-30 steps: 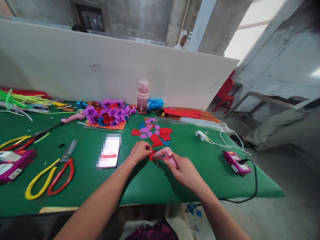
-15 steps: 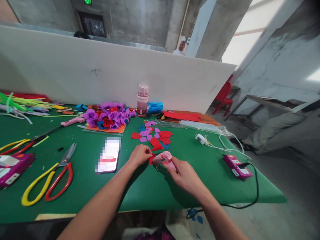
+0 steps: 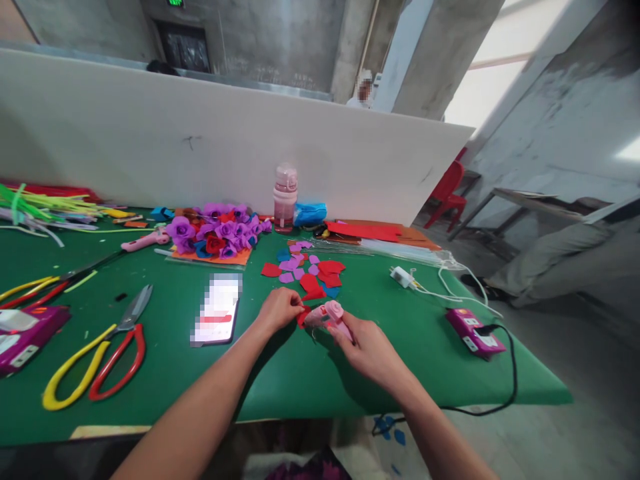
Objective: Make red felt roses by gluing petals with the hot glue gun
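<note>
My right hand point(image 3: 370, 348) is wrapped round a pink hot glue gun point(image 3: 327, 315), its nozzle end pointing left. My left hand point(image 3: 281, 310) pinches a small red petal piece point(image 3: 302, 316) right at the gun's front end. Fingertips and gun partly cover that piece, so its full shape is hidden. Just beyond the hands lie loose red petals point(image 3: 331, 272), purple petals point(image 3: 290, 265) and some blue ones. Farther left, a heap of finished purple, red and blue flowers point(image 3: 220, 230) rests on an orange sheet point(image 3: 237, 259).
Scissors point(image 3: 130, 327) with yellow and red handles and a phone point(image 3: 217, 310) lie left. A pink bottle point(image 3: 285, 200) stands by the white partition point(image 3: 240, 143). To the right are a white charger point(image 3: 403, 278) and a purple power box point(image 3: 475, 333) with a black cable.
Hardly anything differs. Both hands keep their places at the red petal piece, and the view has shifted very slightly.
</note>
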`<state>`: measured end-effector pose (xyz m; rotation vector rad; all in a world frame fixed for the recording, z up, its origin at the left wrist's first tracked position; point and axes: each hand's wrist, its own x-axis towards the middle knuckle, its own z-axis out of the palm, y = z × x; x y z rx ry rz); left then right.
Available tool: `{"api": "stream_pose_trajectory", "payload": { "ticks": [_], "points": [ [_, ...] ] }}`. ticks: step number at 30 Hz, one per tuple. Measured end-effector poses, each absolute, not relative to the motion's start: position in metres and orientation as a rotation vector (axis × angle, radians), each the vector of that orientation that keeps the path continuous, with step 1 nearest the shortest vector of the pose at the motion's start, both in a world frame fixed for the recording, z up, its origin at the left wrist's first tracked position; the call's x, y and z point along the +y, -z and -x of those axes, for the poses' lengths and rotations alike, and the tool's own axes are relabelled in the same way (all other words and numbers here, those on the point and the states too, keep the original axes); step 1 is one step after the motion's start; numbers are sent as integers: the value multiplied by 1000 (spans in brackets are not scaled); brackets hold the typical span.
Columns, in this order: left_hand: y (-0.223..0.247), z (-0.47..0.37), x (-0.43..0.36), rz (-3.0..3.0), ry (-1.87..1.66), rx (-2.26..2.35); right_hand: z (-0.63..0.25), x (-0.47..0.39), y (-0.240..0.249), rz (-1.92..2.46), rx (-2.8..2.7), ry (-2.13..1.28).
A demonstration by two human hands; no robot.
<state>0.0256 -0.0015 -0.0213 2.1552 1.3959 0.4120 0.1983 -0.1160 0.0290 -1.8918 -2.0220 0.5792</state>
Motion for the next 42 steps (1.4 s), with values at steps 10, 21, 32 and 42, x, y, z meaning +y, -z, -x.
{"api": "stream_pose_trajectory", "payload": {
  "ticks": [10,21,32,42],
  "points": [
    [24,-25,0,-2160,-442,1378,-199,-116,-27,1869,-2028,-576],
    [22,-25,0,-2165,-411,1380,-201,-114,-28,1890,-2047,-570],
    [25,-25,0,-2159,-441,1380,-205,-115,-34,1924,-2063,-504],
    [26,-26,0,-2134,-435,1388,-223,-117,-44,1789,-1911,-636]
  ]
}}
